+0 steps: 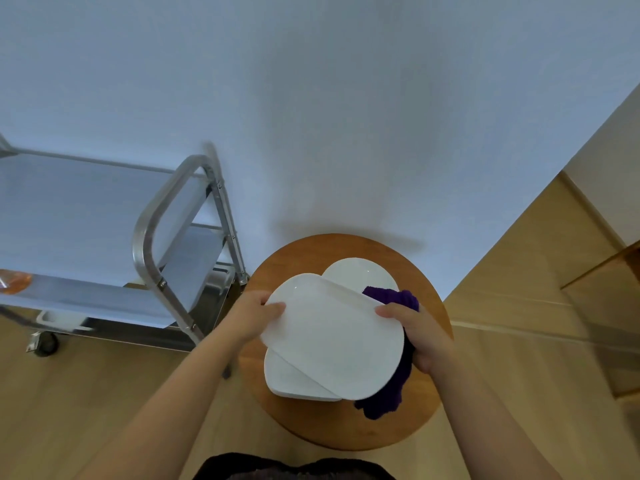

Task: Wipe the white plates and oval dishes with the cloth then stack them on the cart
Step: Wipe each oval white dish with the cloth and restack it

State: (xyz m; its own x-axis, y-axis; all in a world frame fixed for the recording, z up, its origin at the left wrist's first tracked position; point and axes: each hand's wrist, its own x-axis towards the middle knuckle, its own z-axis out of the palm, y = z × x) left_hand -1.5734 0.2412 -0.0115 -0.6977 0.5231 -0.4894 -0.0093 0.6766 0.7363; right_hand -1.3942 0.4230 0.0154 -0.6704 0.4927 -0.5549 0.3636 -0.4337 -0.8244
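I hold a white oval dish (332, 341) above the round wooden table (426, 403). My left hand (256, 317) grips its left rim, thumb on top. My right hand (419, 334) grips its right rim and also holds a purple cloth (391, 393) that hangs beneath the dish. Under the held dish another white dish (291, 382) lies on the table, and a white round plate (360, 271) lies behind it. The metal cart (69, 216) stands to the left, its top shelf bare where I see it.
A white wall rises behind the table and cart. An orange object (14, 280) sits at the cart's left edge. A white tub (59, 318) shows on the cart's lower shelf. Wooden floor surrounds the table; wooden furniture (602, 306) stands at the right.
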